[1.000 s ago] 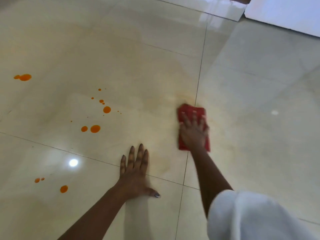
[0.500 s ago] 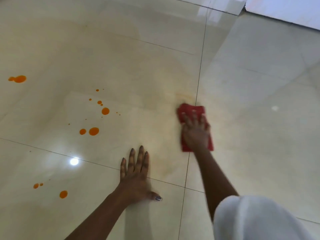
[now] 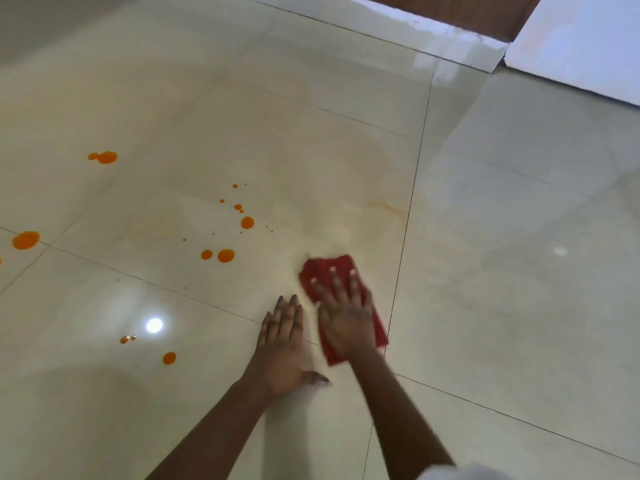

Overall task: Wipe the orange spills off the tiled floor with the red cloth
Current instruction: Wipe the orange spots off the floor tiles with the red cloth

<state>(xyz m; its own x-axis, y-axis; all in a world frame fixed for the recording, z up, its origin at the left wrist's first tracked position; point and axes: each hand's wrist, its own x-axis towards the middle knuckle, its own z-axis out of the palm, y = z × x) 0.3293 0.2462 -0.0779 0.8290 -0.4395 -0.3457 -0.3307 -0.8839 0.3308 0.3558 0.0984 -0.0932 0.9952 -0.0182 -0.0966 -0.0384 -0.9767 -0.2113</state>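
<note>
A scrap of white sleeve (image 3: 446, 474) showed at the bottom edge, beside the right forearm. Left hand (image 3: 282, 344): laid flat and spread on the tiled floor (image 3: 502, 306), fingers together and pointing away, thumb out to the side, nothing held. Right hand (image 3: 344, 315): just beside the left, palm down with fingers splayed, pressing flat on the red cloth (image 3: 320, 271) rather than gripping it; somewhat blurred. The cloth lay rumpled on the floor beneath that hand, its far edge showing past the fingertips and its near right edge showing beside the wrist, close to a grout line on its right. Orange spills, none touching the cloth: one drop (image 3: 169, 358) and a small pair (image 3: 126, 339) to the left of the left hand, near a bright reflected light spot (image 3: 154, 325); two drops side by side (image 3: 218, 255) left of the cloth; a scatter of smaller drops (image 3: 246, 222) just beyond those; a larger blot (image 3: 25, 240) at the left edge; a double blot (image 3: 104, 157) further off. A faint orange smear (image 3: 384, 205) marked the tile beyond the cloth. Farthest: a brown strip (image 3: 467, 12) and a white panel (image 3: 581, 46) at the upper right.
</note>
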